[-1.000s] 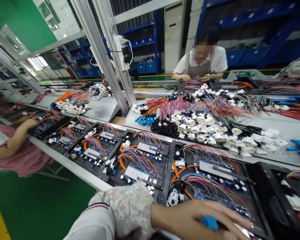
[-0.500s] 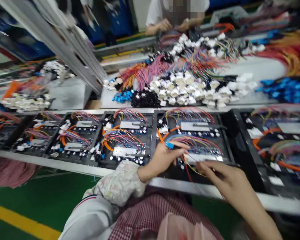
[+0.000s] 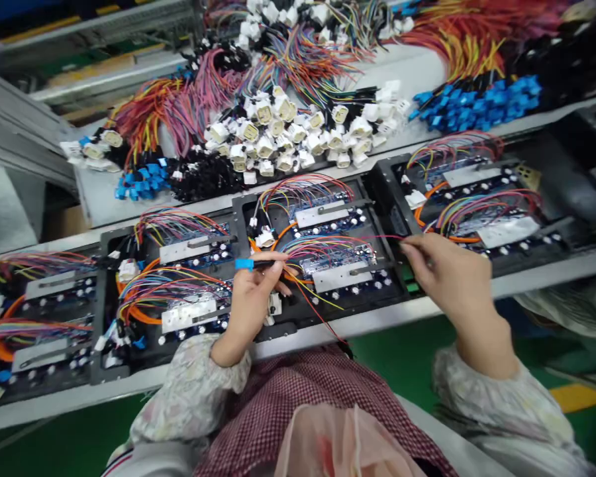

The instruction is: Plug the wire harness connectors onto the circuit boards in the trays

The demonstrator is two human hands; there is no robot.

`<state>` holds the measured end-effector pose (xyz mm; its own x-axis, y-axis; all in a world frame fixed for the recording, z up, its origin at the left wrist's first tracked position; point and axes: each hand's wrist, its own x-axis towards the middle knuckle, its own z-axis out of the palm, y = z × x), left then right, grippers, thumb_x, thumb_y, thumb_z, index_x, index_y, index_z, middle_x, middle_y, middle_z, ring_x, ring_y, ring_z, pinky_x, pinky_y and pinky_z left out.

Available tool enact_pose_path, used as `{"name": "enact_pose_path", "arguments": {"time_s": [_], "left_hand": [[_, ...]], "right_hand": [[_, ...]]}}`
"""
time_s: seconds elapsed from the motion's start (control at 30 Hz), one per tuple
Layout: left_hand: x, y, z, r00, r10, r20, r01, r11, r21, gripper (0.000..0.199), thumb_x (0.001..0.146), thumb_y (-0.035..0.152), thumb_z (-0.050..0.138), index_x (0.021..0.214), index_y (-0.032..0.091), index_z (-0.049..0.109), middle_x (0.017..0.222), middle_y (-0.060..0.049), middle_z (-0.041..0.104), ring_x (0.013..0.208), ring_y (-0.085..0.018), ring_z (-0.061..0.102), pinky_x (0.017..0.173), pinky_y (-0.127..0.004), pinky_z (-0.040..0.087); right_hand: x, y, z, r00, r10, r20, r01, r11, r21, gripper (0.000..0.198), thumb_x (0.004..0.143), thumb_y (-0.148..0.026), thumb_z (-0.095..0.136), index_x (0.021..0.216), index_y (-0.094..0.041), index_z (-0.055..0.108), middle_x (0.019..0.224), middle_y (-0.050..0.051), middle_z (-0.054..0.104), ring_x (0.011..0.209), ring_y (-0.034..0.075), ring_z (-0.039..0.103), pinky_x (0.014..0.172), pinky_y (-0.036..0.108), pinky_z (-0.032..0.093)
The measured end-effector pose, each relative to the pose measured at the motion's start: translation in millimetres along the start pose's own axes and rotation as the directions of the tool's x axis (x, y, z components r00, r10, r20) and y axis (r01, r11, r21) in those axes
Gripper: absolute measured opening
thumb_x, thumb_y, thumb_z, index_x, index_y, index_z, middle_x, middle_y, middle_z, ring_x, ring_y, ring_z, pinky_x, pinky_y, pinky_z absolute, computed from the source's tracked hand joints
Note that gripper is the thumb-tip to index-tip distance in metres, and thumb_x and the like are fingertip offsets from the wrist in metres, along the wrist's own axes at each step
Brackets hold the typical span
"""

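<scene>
A loose harness of thin coloured wires [image 3: 289, 269], ended by a small blue plastic connector [image 3: 244, 264], is held over the near left part of the black rectangular tray [image 3: 288, 327]. It is gripped by the left hand [image 3: 252, 295], whose thumb and fingers are pinched together just behind the connector. A red strand and a yellow strand are left hanging from this grip over the tray's near part. At the tray's right side, a thin pinkish-red wire [image 3: 385, 236] is pinched between the thumb and fingertips of the right hand [image 3: 447, 271] and is drawn out nearly straight; its other end cannot be made out among the wires above the tray.

Within the tray, two blue circuit boards are seen, one behind the other, each topped by a flat silver metal plate [image 3: 342, 276]. Similar trays are set to its left and right. Beyond it, white plastic connectors [image 3: 278, 132] are heaped, flanked by black connectors [image 3: 206, 179] farther left and bright blue connectors [image 3: 477, 105] farther right.
</scene>
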<state>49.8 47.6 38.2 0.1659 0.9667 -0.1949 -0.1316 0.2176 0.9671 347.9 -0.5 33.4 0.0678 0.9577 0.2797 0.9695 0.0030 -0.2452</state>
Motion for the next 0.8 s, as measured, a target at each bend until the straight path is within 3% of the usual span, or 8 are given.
{"name": "enact_pose_path", "arguments": {"time_s": [0.07, 0.13, 0.43, 0.8], "left_hand": [[-0.9, -2.0, 5.1, 1.0, 0.012, -0.008, -0.012, 1.0, -0.002, 0.016, 0.085, 0.032, 0.073, 0.096, 0.02, 0.072, 0.08, -0.001, 0.069, 0.065, -0.011, 0.066, 0.047, -0.017, 0.05], [-2.6, -4.5, 9.1, 0.999, 0.046, -0.024, -0.045, 0.999, 0.006, 0.014, 0.084, 0.029, 0.074, 0.095, 0.021, 0.075, 0.081, -0.002, 0.071, 0.064, -0.01, 0.064, 0.044, -0.016, 0.047], [-5.3, -8.3, 11.2, 0.994, 0.108, -0.025, -0.107, 0.993, 0.053, 0.015, 0.087, 0.029, 0.073, 0.1, 0.024, 0.077, 0.084, -0.003, 0.077, 0.056, -0.008, 0.059, 0.046, -0.016, 0.044], [-10.0, -7.1, 11.4, 0.999, 0.034, -0.01, -0.034, 0.999, 0.041, 0.028, 0.089, 0.034, 0.071, 0.115, 0.025, 0.074, 0.091, -0.005, 0.079, 0.057, -0.008, 0.061, 0.052, -0.017, 0.049]], "right_hand": [[-2.8, -0.7, 9.1, 0.999, -0.028, 0.041, 0.024, 0.993, 0.112, 0.024, 0.099, -0.033, 0.05, 0.098, -0.02, 0.07, 0.097, 0.005, 0.075, 0.078, 0.017, 0.068, 0.06, 0.028, 0.041], [-5.9, -1.8, 18.3, 0.998, 0.0, 0.058, -0.01, 0.985, 0.17, 0.021, 0.097, -0.032, 0.053, 0.097, -0.02, 0.071, 0.091, 0.004, 0.075, 0.075, 0.017, 0.069, 0.061, 0.027, 0.044], [-6.3, 1.7, 29.6, 0.996, 0.07, 0.055, -0.081, 0.972, 0.22, 0.023, 0.095, -0.031, 0.052, 0.097, -0.022, 0.073, 0.092, 0.005, 0.077, 0.079, 0.022, 0.072, 0.067, 0.03, 0.047], [-4.1, -1.3, 29.0, 0.995, 0.075, 0.07, -0.09, 0.965, 0.245, 0.023, 0.094, -0.032, 0.053, 0.096, -0.022, 0.073, 0.084, 0.004, 0.076, 0.068, 0.019, 0.068, 0.061, 0.028, 0.043]]}}
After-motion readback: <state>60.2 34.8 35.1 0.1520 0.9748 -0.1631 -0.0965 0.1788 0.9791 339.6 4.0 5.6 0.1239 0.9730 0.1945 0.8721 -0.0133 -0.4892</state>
